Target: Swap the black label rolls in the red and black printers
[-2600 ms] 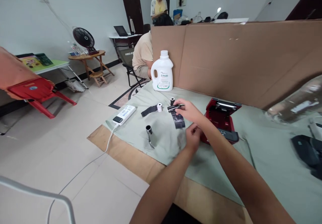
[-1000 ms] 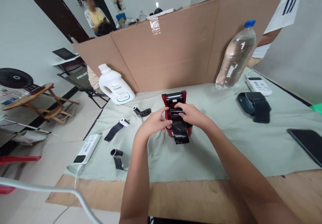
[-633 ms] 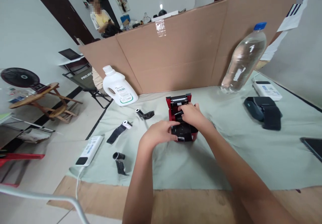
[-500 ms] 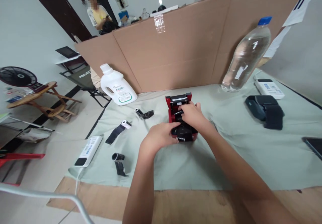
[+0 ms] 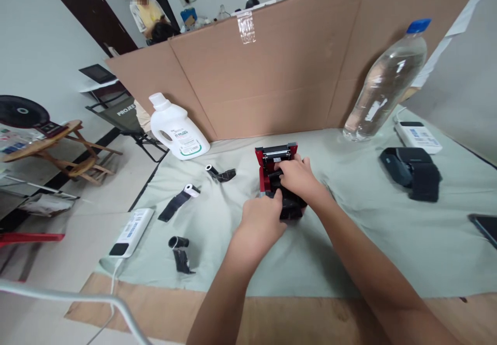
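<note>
A small red and black device (image 5: 265, 178) stands on the pale green cloth with its lid raised, and a black roll (image 5: 275, 179) lies inside. My right hand (image 5: 298, 176) reaches in from the right, its fingers closed on the roll. At the near left edge of the device is my left hand (image 5: 264, 218), curled, with its index finger pointing up against the black strip (image 5: 292, 210) at the front. Whether its other fingers pinch anything is hidden.
Three small rolls with dark strips (image 5: 179, 241) (image 5: 191, 190) (image 5: 220, 173) lie left. A white jug (image 5: 180, 133) and water bottle (image 5: 388, 84) stand before a cardboard screen (image 5: 272, 76). Beyond are a power strip (image 5: 134, 231), a black device (image 5: 407, 169) and a person (image 5: 145, 14).
My left hand has turned and curled, moving from the device's left side towards its near edge. My right hand stays at the roll. The view has shifted slightly.
</note>
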A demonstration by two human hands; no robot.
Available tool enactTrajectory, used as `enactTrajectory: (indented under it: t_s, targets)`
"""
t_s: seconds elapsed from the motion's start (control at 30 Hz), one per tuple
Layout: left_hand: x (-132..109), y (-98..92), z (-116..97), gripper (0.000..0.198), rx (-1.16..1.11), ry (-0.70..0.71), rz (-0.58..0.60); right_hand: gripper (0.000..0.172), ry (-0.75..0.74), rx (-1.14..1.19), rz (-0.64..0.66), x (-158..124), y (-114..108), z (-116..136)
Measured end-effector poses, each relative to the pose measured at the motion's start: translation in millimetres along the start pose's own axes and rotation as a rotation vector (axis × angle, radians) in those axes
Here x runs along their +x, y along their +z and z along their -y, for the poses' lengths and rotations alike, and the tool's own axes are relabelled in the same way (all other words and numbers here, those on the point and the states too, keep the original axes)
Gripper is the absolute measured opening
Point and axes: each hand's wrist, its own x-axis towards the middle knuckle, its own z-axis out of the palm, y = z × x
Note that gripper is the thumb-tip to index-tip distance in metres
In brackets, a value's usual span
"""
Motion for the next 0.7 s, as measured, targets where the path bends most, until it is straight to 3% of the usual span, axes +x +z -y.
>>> enactTrajectory:
  t_s: [0.5,0.6,0.7]
  targets:
    - [-4,0.7,-10,0.058,0.010,0.005,0.024,0.026,-0.032,0.180,0.089,4,1,-19]
    - [-5,1.3,-3,0.058,-0.020,0.011,-0.007,0.027,-0.080,0.237,0.122,6,-2,-29]
    - [-3,-1.9,18,0.043,-0.162,0.069,-0.101,0.025,-0.188,0.317,0.189,3,-9,-34]
